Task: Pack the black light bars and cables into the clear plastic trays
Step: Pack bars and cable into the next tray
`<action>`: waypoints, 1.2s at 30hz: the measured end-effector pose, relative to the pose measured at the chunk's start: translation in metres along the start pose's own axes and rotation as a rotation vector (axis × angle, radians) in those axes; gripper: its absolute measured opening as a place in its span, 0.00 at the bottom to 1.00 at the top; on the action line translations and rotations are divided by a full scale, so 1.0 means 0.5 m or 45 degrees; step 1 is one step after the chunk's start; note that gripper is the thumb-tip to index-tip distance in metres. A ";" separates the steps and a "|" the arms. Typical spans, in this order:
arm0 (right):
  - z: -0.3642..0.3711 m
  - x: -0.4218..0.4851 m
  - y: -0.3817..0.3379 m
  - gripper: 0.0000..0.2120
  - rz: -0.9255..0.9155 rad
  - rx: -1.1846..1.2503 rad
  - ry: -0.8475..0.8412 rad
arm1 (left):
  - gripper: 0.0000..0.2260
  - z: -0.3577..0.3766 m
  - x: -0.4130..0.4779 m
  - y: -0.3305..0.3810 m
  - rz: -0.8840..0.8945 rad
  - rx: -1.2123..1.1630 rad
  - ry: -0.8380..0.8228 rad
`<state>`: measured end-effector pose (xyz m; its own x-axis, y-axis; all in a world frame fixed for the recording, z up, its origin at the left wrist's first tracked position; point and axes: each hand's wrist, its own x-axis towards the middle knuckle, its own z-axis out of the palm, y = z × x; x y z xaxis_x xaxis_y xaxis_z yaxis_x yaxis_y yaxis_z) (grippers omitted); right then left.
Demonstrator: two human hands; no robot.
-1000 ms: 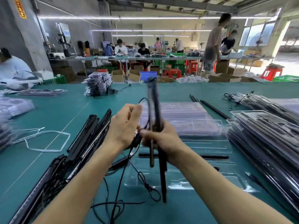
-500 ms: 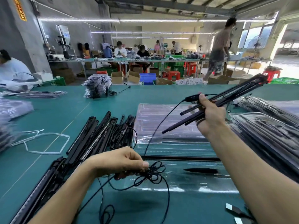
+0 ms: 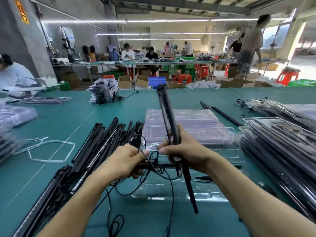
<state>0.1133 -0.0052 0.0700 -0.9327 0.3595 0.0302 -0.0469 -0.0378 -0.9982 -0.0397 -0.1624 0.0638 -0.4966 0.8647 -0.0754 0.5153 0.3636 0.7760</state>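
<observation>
The right hand (image 3: 186,151) grips a bundle of slim black light bars (image 3: 168,113) near mid-length. The bundle stands nearly upright, top leaning left, directly above the single clear plastic tray (image 3: 162,195) on the teal table mat (image 3: 68,117). The left hand (image 3: 124,161), above the tray's left end, grips a tangled thin black cable (image 3: 153,166) that loops over the tray.

- Behind the tray: a stack of empty clear plastic trays (image 3: 191,124).
- Left of the tray: a pile of loose black light bars (image 3: 95,147).
- Right of the tray: a stack of filled clear trays (image 3: 280,147).
</observation>
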 end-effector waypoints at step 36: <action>0.071 -0.010 -0.009 0.16 -0.027 -0.518 -0.100 | 0.11 0.000 0.003 -0.030 0.246 -0.535 0.368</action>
<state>0.1056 -0.0398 0.0761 -0.9582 0.2833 0.0392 0.0641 0.3465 -0.9359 -0.0482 -0.1664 0.0522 -0.6229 0.7499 0.2229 0.3224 -0.0136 0.9465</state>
